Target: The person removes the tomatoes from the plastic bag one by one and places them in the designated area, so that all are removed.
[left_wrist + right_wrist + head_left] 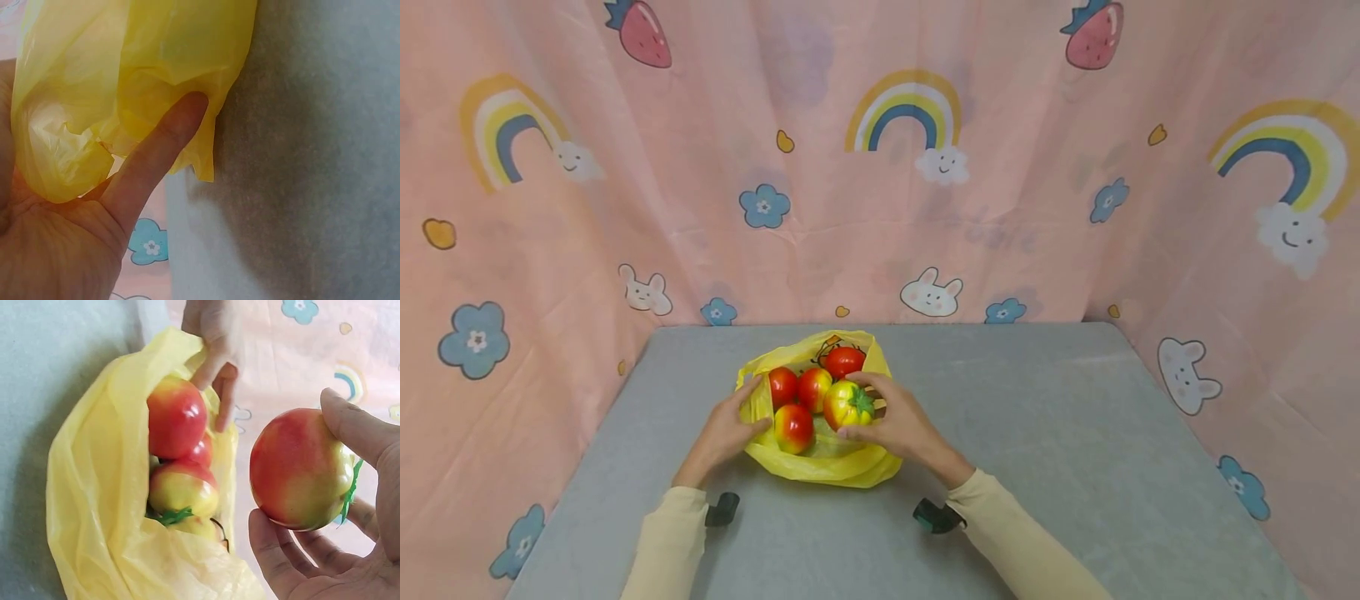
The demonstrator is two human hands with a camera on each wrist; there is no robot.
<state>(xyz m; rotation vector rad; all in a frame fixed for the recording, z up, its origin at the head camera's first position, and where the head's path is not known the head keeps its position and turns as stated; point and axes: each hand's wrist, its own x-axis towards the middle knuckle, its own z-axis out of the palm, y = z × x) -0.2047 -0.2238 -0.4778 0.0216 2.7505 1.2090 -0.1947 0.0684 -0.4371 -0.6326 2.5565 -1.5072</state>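
Note:
My right hand (898, 417) holds a red-and-yellow tomato (297, 469) with a green leafy top, thumb on one side and fingers on the other. In the head view this tomato is over the mouth of a yellow plastic bag (827, 475). On the bag's left side, my left hand (726, 429) grips the rim; its thumb (159, 150) lies against the outer plastic in the left wrist view. Several shiny red-and-yellow fruits (793, 429) lie inside the bag, one redder fruit (845, 361) at the back. Folds of plastic hide parts of them in the right wrist view.
The bag sits on a grey table (1037, 442), left of its middle. A pink printed curtain (880, 242) stands behind the table and along both sides. Dark wrist devices (938, 517) show near both sleeves.

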